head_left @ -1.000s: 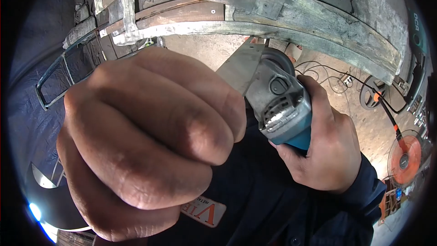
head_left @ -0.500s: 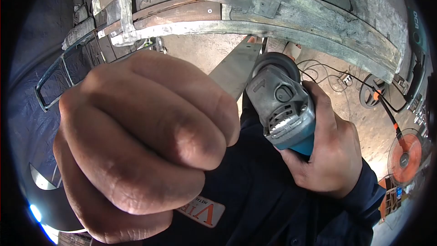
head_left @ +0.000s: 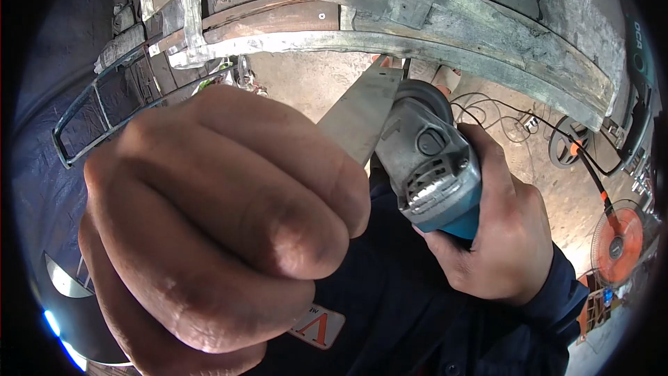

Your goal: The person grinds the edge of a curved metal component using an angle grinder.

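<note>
My left hand (head_left: 216, 230) is a closed fist very near the camera, filling much of the left side. A flat, tapering metal strip (head_left: 362, 104) runs out from behind its curled fingers, widening towards the fist; the fingers hide its near end. The strip's narrow far end has small holes. My right hand (head_left: 511, 230) is wrapped round the teal body of an angle grinder (head_left: 435, 157) with a scuffed grey metal head. The grinder's dark disc and guard sit right at the strip's right edge.
A worn, curved metal-edged bench (head_left: 480, 63) spans the top. At right are an orange fan (head_left: 617, 245), another teal tool (head_left: 637, 56) and loose black cables (head_left: 501, 101) over the floor. A metal frame (head_left: 97, 108) and dark blue sheeting (head_left: 49, 167) stand at left.
The strip's far end has shifted slightly right and down, closer against the grinder's disc. My left fist has dropped slightly in view. The grinder has turned a little in my right hand.
</note>
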A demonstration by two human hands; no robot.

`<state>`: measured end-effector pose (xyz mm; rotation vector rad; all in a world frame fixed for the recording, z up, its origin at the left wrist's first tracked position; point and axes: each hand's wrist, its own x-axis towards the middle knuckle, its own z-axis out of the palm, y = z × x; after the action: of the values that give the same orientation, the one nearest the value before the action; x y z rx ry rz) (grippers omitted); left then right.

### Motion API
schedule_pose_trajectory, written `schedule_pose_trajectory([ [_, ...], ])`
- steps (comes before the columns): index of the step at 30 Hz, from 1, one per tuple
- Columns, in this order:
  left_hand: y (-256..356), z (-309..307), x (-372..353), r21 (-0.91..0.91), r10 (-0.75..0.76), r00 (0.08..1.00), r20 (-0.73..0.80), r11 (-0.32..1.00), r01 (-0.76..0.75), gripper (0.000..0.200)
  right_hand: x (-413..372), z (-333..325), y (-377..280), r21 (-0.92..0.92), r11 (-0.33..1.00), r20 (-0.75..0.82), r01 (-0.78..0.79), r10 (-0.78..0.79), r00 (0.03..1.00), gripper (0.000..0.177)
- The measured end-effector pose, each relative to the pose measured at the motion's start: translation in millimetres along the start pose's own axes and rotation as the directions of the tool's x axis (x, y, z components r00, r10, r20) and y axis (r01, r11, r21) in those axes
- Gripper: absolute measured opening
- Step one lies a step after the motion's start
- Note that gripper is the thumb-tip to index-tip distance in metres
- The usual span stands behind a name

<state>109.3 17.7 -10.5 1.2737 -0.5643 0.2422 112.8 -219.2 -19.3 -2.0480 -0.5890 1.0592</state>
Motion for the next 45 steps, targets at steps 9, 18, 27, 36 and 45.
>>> schedule_pose_trajectory([
  [9,-3,-3,-3,-0.094,0.01,1.0,-0.004,0.996,-0.01,0.039,4,-1,6,0.082,0.995,-0.047,0.058,-0.055,0.997,0.08],
  [18,50,-61,-34,-0.248,-0.321,0.938,0.13,0.906,0.344,0.032,-16,-9,24,0.187,0.982,0.032,0.035,-0.041,0.999,0.084],
  [27,55,-95,-41,-0.204,-0.092,0.992,-0.091,0.976,0.072,0.039,-3,-4,47,0.426,0.903,0.03,0.06,-0.08,0.996,0.093],
  [36,33,-86,-40,-0.235,-0.084,0.988,-0.133,0.971,0.051,0.037,18,4,54,0.354,0.91,-0.084,0.217,-0.2,0.976,0.087],
  [45,19,-83,-34,-0.253,-0.086,0.987,-0.136,0.966,0.049,0.038,21,1,51,0.33,0.918,-0.038,0.218,-0.218,0.975,0.086],
])
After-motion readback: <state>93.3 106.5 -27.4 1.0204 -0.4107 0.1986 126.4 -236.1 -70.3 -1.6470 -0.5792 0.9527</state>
